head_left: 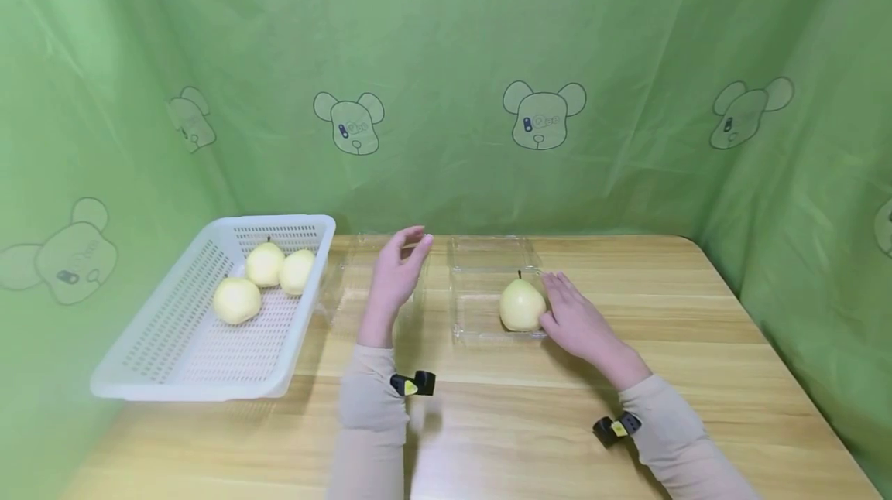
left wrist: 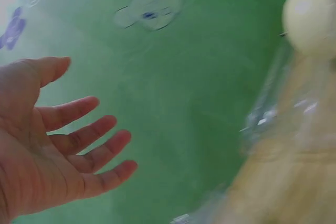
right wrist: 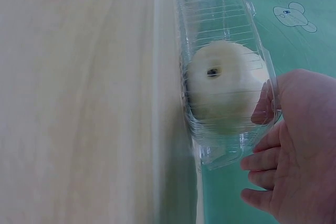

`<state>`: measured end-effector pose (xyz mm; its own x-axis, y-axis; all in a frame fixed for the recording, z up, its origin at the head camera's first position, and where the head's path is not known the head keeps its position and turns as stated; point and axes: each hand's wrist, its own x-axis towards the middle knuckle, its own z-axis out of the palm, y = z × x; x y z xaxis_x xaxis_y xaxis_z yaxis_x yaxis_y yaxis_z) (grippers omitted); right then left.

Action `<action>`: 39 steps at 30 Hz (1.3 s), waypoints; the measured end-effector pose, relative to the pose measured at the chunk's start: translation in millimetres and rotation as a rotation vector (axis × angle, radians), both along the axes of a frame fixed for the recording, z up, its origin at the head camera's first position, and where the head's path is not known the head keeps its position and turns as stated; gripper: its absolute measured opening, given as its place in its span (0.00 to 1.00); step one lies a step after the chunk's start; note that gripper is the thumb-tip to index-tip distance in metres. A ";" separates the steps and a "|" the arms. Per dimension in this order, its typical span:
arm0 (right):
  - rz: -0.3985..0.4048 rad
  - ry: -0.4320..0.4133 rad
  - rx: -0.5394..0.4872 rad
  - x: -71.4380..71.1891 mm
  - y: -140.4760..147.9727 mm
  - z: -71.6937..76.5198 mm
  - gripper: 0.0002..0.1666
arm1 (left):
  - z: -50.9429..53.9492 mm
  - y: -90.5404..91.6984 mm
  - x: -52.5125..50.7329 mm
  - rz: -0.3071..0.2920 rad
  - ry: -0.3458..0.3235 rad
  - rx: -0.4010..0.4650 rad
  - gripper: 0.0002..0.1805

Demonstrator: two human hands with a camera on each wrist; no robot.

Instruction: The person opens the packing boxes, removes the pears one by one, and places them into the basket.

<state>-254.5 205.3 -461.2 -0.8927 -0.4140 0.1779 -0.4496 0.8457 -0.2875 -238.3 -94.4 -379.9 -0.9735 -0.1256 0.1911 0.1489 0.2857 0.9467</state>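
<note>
A pale yellow pear (head_left: 523,305) with its stem up sits at the right end of a clear plastic clamshell box (head_left: 477,314), whose lid (head_left: 491,252) lies folded back behind it. At that end my right hand (head_left: 578,322) has its fingers along the outside of the box. In the right wrist view the thumb (right wrist: 265,103) shows beside the pear (right wrist: 226,85), partly through the plastic; whether it touches the fruit is unclear. My left hand (head_left: 397,275) is raised over a second clear box (head_left: 351,299), fingers spread and holding nothing.
On the left stands a white perforated basket (head_left: 202,353) holding three pears, one of them a pear (head_left: 237,300) nearest the front. The wooden table (head_left: 502,438) ends at a green curtain (head_left: 446,167) printed with bear heads, which surrounds it at the back and sides.
</note>
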 end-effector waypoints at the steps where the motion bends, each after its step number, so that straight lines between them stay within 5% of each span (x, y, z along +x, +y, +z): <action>1: -0.002 -0.004 0.001 -0.2 0.3 0.0 0.39 | -2.8 5.3 -2.3 -0.003 -0.007 0.009 0.26; 8: -0.006 -0.001 0.009 -1.6 0.9 -0.7 0.40 | -23.2 36.6 -14.8 -0.024 -0.015 0.042 0.27; 19: 0.001 0.002 0.011 -2.3 0.2 -0.1 0.40 | -42.6 72.3 -13.1 -0.109 -0.109 0.034 0.34; 39: 0.002 -0.014 -0.006 -1.1 0.8 -0.4 0.40 | -69.0 103.2 -15.1 -0.158 -0.153 -0.004 0.37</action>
<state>-255.6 206.0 -461.6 -0.8945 -0.4144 0.1678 -0.4467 0.8431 -0.2994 -253.4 8.8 -448.9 -0.9987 0.0311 0.0400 0.0470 0.2742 0.9605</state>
